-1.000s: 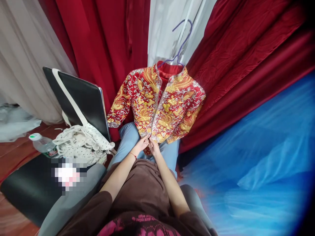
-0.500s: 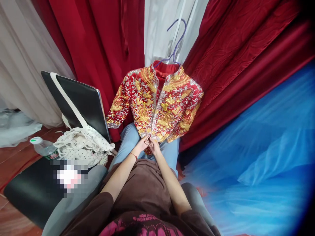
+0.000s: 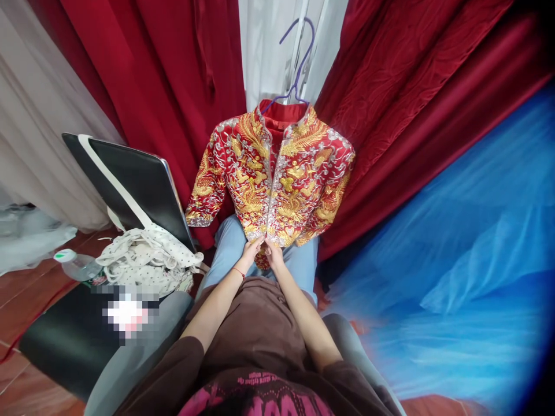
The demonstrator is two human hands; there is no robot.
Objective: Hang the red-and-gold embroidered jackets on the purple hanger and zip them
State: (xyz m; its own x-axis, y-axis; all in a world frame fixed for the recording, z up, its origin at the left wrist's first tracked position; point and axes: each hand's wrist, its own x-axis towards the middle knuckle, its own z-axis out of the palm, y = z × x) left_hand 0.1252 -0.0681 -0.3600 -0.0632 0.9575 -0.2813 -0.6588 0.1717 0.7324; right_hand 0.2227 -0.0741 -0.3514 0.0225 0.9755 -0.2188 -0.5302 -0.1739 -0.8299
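Observation:
A red jacket (image 3: 295, 185) with gold and silver embroidery lies over my knees, its collar away from me. The purple hanger (image 3: 309, 55) is inside it, hook pointing up. Both front edges run down the middle and come together at the hem. My left hand (image 3: 252, 249) pinches the hem at the left front edge. Close beside it, my right hand (image 3: 273, 252) pinches the right front edge at the same height. My fingers hide the lower corners of the front edges. The collar stands apart at the top and shows red lining.
At left a black chair (image 3: 52, 341) holds a white dotted cloth bag (image 3: 143, 260) and a plastic bottle (image 3: 80, 266); something blurred out lies on its seat. Red fabric (image 3: 173, 115) hangs ahead and blue tulle (image 3: 468, 248) spreads at right.
The view has shifted slightly, and the jacket's collar and hanger now appear a little further left and higher. Both hands keep their pinch at the hem, a touch further apart.

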